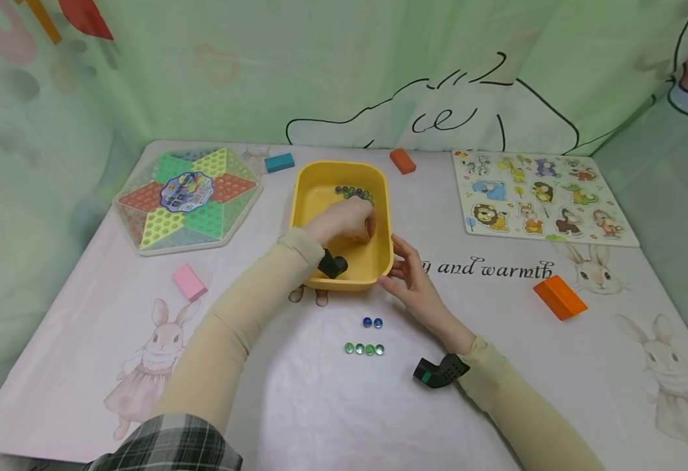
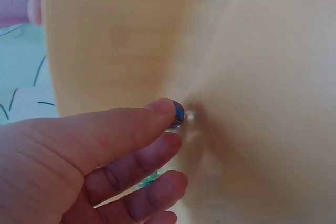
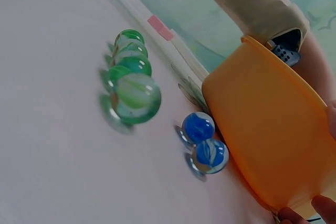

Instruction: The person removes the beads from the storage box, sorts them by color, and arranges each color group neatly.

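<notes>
Marble [image 2: 179, 115] was pinched inside yellow tray [image 1: 318, 196]

The left hand [image 1: 348, 219] was down in the yellow tray, and it held the marble narrowly with the thumb and a finger. The marble looked dark blue; in the head view it was hidden, and I could not tell whether it touched the floor of the tray. In the far right part of the tray, beyond the left hand, some green and bluish marbles [image 1: 359, 192] lay close together; their exact number was not clear.

The right hand [image 1: 416, 288] was at the near right corner of the tray. Its thumb and fingers stood wide from each other and touched the tray from outside.

On the table [image 1: 314, 386], before the near side of the tray, two blue marbles [image 1: 378, 322] lay side by side. Nearer to the person, four green marbles [image 1: 370, 350] made a straight row, some of them paler and more clear.

Round about were other things: a star-patterned game board [image 1: 161, 226] at the left with a pink block [image 1: 189, 282] below it, a blue block [image 1: 279, 163] and a red block [image 1: 403, 161] near the far end of the tray, and at the right an animal puzzle [image 1: 517, 186] with an orange block [image 1: 560, 297] in front of it.
</notes>
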Available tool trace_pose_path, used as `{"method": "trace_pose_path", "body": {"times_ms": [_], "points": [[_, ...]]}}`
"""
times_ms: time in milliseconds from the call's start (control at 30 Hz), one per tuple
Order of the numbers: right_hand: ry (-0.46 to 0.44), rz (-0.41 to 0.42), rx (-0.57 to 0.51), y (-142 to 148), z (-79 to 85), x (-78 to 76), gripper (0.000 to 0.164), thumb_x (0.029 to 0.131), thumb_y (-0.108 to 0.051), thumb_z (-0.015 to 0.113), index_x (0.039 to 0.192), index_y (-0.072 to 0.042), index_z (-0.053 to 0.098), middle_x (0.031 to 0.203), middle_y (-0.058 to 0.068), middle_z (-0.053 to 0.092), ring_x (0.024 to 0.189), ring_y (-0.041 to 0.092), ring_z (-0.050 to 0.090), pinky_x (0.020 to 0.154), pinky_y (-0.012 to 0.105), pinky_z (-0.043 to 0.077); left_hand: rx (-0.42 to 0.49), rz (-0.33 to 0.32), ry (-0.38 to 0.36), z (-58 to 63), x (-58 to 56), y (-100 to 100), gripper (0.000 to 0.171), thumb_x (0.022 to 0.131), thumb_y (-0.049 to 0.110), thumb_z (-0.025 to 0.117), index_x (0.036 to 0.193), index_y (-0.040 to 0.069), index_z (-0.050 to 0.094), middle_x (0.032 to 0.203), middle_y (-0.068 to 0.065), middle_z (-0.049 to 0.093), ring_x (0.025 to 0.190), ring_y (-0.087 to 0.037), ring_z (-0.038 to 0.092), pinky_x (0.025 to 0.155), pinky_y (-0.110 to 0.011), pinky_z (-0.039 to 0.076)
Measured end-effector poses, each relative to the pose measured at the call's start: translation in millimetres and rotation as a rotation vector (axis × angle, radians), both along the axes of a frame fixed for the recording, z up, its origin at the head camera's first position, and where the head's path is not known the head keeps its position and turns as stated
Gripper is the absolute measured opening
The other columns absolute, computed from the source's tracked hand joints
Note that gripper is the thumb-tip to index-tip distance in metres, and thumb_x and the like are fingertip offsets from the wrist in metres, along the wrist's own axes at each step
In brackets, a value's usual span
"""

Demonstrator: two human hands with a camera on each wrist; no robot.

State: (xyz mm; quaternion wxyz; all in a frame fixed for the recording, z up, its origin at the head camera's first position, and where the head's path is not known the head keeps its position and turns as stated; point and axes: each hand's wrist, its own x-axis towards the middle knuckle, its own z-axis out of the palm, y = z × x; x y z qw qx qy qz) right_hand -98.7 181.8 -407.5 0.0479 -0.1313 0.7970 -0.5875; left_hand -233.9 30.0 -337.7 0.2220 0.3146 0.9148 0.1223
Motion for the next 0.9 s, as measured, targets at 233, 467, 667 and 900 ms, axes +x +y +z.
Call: {"method": "trace_pose_path", "body": {"times_ms": [233,467,667,900], "points": [[0.002,-0.001,0.002,0,-2.3,-1.5,0.074,0.09,-0.009,0.058,0.147,-0.022,0.013,0.143,0.014,0.026,0.114,0.029,0.047,0.093,0.014,0.037,0.097,0.005,0.032,12.7,5.6,-8,0.012,0.087,0.018,0.063,0.093,0.008,0.067,0.094,-0.004,0.063,0.085,-0.016,0.052,0.079,-0.026,0.043],[0.008,0.004,-0.011,2,-1.6,-1.9,0.074,0.09,-0.01,0.058,0.147,-0.02,0.012,0.143,0.015,0.026,0.114,0.03,0.046,0.091,0.012,0.037,0.205,0.035,0.03,29.6,23.1,-21,0.013,0.088,0.024,0.063,0.091,0.012,0.066,0.092,-0.001,0.063,0.087,-0.015,0.052,0.08,-0.026,0.044],[0.019,0.009,-0.014,2,-1.3,-2.4,0.074,0.09,-0.011,0.058,0.147,-0.02,0.012,0.143,0.016,0.026,0.115,0.031,0.046,0.092,0.012,0.037,0.261,0.024,0.072,31.4,45.2,-34,0.016,0.088,0.029,0.062,0.092,0.014,0.066,0.084,0.001,0.061,0.079,-0.013,0.05,0.069,-0.022,0.04],[0.023,0.011,-0.015,0,-2.0,-2.4,0.074,0.09,-0.008,0.057,0.147,-0.019,0.012,0.143,0.015,0.026,0.114,0.03,0.047,0.091,0.013,0.038,0.448,-0.041,0.072,28.6,77.1,-53,0.013,0.087,0.026,0.064,0.088,0.013,0.067,0.072,0.003,0.056,0.069,-0.011,0.049,0.063,-0.02,0.038]]}}
